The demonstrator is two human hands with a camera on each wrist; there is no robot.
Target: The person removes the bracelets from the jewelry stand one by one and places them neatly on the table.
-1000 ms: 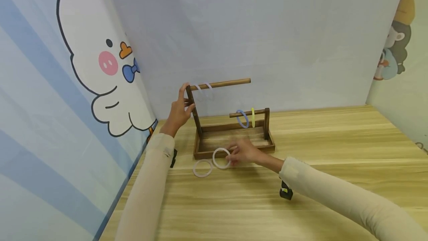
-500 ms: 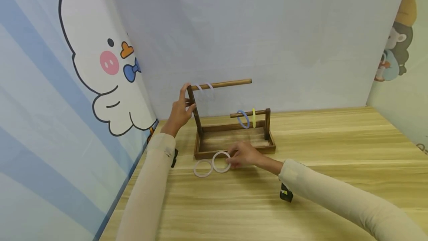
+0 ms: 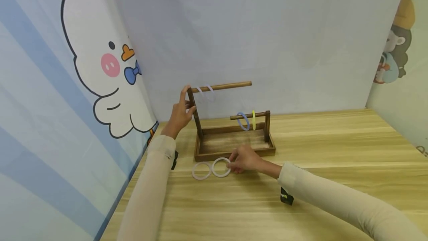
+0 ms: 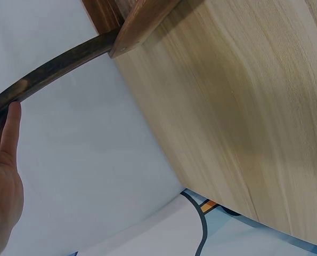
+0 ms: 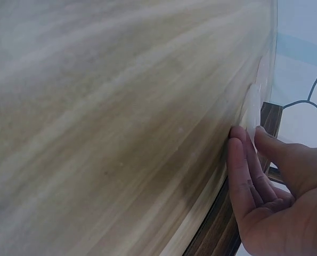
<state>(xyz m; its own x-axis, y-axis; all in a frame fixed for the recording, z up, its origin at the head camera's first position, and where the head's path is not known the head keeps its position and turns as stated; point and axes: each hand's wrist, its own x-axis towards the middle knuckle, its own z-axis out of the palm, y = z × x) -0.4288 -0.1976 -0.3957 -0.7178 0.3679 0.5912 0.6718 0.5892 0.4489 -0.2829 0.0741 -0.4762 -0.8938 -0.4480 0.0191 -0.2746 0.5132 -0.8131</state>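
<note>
My left hand point(image 3: 180, 116) grips the tall post point(image 3: 197, 122) of a dark wooden stand near its top; the left wrist view shows the fingers point(image 4: 11, 125) against this post. Low at the table in front of the stand's tray point(image 3: 214, 157), my right hand point(image 3: 245, 159) pinches the right edge of a white ring point(image 3: 221, 176) between thumb and fingertips. Beside it, a second pale ring point(image 3: 193, 172) lies flat on the table, the two rims meeting. The right wrist view shows the held white ring point(image 5: 253, 104) almost edge-on.
Two pale purple rings point(image 3: 211, 90) hang on the stand's upper bar point(image 3: 230, 85). A blue ring point(image 3: 247, 124) and a yellow ring point(image 3: 254, 121) hang on the lower bar point(image 3: 234, 117). A grey wall cloth point(image 3: 284, 47) rises behind the wooden table point(image 3: 334, 151).
My right hand has lowered the white ring from the tray's front edge toward the table, beside the other pale ring. My left hand keeps its hold on the post.
</note>
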